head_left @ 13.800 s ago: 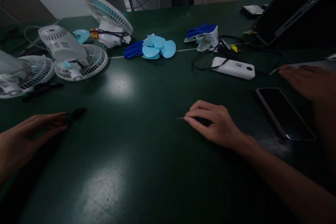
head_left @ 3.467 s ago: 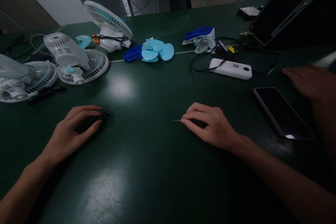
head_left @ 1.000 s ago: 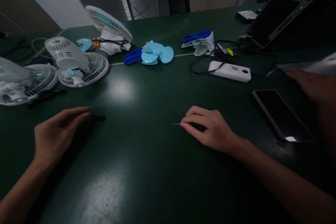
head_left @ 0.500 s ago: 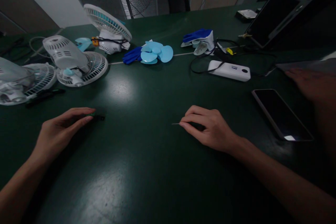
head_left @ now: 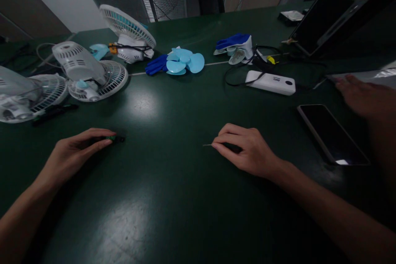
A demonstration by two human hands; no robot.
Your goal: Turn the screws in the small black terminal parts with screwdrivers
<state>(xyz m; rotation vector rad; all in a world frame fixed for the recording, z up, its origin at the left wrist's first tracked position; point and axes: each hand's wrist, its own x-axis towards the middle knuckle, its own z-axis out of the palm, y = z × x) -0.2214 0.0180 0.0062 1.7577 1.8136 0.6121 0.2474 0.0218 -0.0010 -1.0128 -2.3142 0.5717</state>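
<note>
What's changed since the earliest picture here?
The left hand has moved right, nearer the right hand, and now pinches a small green-and-black object there. The right hand stays about where it was, holding the thin-tipped tool. The light blue fan blade, desk fans and phone look unmoved.

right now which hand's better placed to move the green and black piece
Likely the left hand: its fingertips are on the green and black piece, while the right hand, farther off, pinches a thin rod.

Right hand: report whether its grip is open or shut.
Shut: the right hand pinches a thin metal shaft between thumb and forefinger.
</note>
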